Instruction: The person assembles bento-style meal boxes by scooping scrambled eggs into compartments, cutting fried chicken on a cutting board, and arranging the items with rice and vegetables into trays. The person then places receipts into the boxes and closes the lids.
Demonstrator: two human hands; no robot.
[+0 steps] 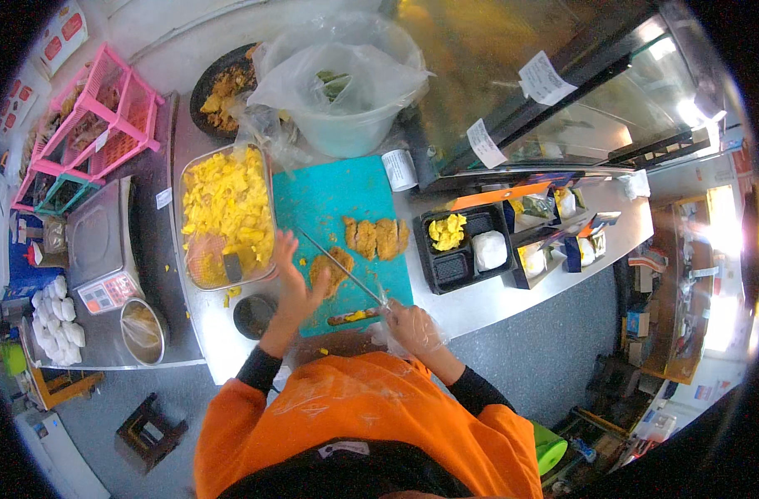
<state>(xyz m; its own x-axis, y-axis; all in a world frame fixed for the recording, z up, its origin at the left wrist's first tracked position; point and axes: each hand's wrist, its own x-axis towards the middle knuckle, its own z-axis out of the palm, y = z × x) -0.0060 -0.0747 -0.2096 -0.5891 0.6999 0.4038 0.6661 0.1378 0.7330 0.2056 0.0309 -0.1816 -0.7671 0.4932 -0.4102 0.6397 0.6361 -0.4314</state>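
Note:
My right hand [414,329], in a clear plastic glove, grips a knife [359,284] near the front right of the teal cutting board [338,187]. Its long blade slants away to the left over a browned, breaded cutlet [325,283]. My left hand [290,293] is raised at the board's left edge, fingers spread, holding nothing. Behind the blade, to the right, another breaded cutlet [375,239] lies cut into strips. Right of the board stands a black compartment box [454,287] with yellow scrambled egg [448,232] and a white, wrapped-looking mound [489,249].
A tray heaped with scrambled egg [230,195] stands left of the board. Behind are a bag-lined bucket [338,125] and a dark bowl of browned food [226,96]. Several small filled boxes [533,260] sit far right. A scale [105,258] and steel bowl [144,333] are left.

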